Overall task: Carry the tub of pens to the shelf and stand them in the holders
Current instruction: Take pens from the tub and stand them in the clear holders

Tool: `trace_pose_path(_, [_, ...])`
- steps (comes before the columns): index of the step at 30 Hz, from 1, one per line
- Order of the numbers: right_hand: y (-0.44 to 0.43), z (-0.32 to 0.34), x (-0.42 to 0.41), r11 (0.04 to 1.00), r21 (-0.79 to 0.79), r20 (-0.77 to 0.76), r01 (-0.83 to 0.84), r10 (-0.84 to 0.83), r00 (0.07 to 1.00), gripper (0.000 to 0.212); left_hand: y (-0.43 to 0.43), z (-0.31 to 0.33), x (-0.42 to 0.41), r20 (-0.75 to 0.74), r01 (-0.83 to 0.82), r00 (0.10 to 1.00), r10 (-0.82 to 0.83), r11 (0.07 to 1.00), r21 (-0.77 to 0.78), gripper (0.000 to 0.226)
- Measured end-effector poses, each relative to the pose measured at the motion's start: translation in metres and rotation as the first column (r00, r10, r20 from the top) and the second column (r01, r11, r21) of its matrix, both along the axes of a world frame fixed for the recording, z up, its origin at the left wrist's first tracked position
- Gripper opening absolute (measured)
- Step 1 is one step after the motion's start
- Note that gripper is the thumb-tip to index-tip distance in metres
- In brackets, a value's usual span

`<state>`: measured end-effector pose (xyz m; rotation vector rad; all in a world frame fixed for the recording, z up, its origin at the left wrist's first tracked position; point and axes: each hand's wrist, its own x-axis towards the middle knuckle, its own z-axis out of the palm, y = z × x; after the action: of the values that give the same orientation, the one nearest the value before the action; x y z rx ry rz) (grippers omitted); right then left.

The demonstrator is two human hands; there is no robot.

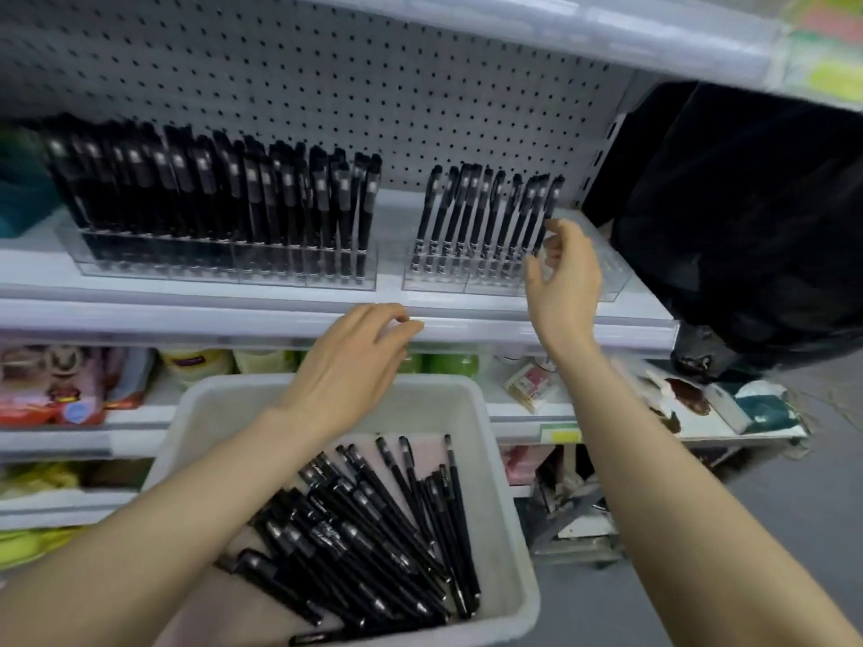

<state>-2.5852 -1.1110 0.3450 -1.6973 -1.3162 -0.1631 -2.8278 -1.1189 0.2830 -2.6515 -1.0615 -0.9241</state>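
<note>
White plastic lies nearest us: the tub (506,483) sits low in front, and the loose pens (373,530), all black, lie crosswise in a heap on its floor, mostly toward its near right corner. Over the tub's far rim our left hand (348,366) reaches forward and holds nothing, its fingers loosely bent. Just behind that far rim, green packs (450,364) sit on a lower level. Above and beyond the tub runs the shelf (187,315), and the left hand's tips lie at its front edge. Past the tub's far right corner our right hand (567,282) is raised higher with its fingers loosely curled. Its fingertips (555,225) touch the end pen (552,198) and the thumb sits lower at the pen's other side; we cannot tell whether the hand pinches the pen or only touches it. That pen leans at the right end of the standing pens (476,212) in the right holder (434,282), a clear one on the shelf beyond the tub's right half. Beyond the tub's left side stands the left holder (210,268), also clear and packed with black pens (210,193), with bare shelf between the two holders. Farthest from the tub, white pegboard (373,86) backs the shelf, and far off to the tub's right hangs a bulk of black material (747,226).
</note>
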Motion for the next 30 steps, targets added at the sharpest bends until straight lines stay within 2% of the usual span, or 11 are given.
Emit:
trace_pose_path(3, [-0.022,-0.018,-0.048,0.997,-0.012,-0.069,-0.074,0.073,0.995,0.028,-0.005,-0.023,-0.020,-0.024,-0.027,0.999,0.026,0.999,-0.038,0.045])
trace_pose_path(6, [-0.044,-0.045,-0.088,0.964,-0.198,-0.091,-0.179,0.164,0.982,0.019,-0.006,-0.045,-0.032,-0.045,-0.045,0.998,0.042,0.997,-0.064,0.046])
trace_pose_path(9, [-0.065,-0.083,-0.108,0.860,-0.469,-0.026,-0.200,0.212,0.977,0.012,-0.003,-0.065,-0.038,-0.091,-0.013,0.996,0.010,0.999,-0.039,0.049])
trace_pose_path(11, [-0.076,-0.107,-0.111,0.762,-0.626,-0.036,-0.168,0.188,0.982,0.014,-0.001,-0.074,-0.041,-0.097,0.009,0.995,-0.011,1.000,-0.023,0.054])
trace_pose_path(14, [-0.087,-0.131,-0.110,0.654,-0.753,0.045,-0.072,0.160,0.986,0.019,0.000,-0.082,-0.037,-0.059,0.014,0.998,-0.016,0.999,-0.034,0.055])
trace_pose_path(16, [-0.089,-0.137,-0.112,0.624,-0.781,0.114,-0.017,0.170,0.979,0.025,-0.002,-0.083,-0.033,-0.051,0.011,0.999,-0.014,0.999,-0.043,0.055])
trace_pose_path(19, [-0.086,-0.141,-0.113,0.602,-0.798,0.109,-0.020,0.178,0.978,0.029,-0.007,-0.082,-0.032,-0.097,-0.033,0.995,0.030,0.999,-0.038,0.058])
trace_pose_path(24, [-0.084,-0.143,-0.113,0.541,-0.841,0.101,-0.020,0.192,0.976,0.022,-0.010,-0.079,-0.033,-0.141,-0.054,0.989,0.045,0.997,-0.057,0.060])
trace_pose_path(28, [-0.088,-0.134,-0.116,0.535,-0.844,0.054,-0.051,0.180,0.982,0.029,-0.010,-0.077,-0.034,-0.167,-0.052,0.985,0.039,0.996,-0.072,0.062])
trace_pose_path(30, [-0.091,-0.124,-0.116,0.563,-0.822,0.016,-0.079,0.161,0.987,0.028,-0.009,-0.075,-0.036,-0.185,-0.055,0.982,0.040,0.996,-0.075,0.065])
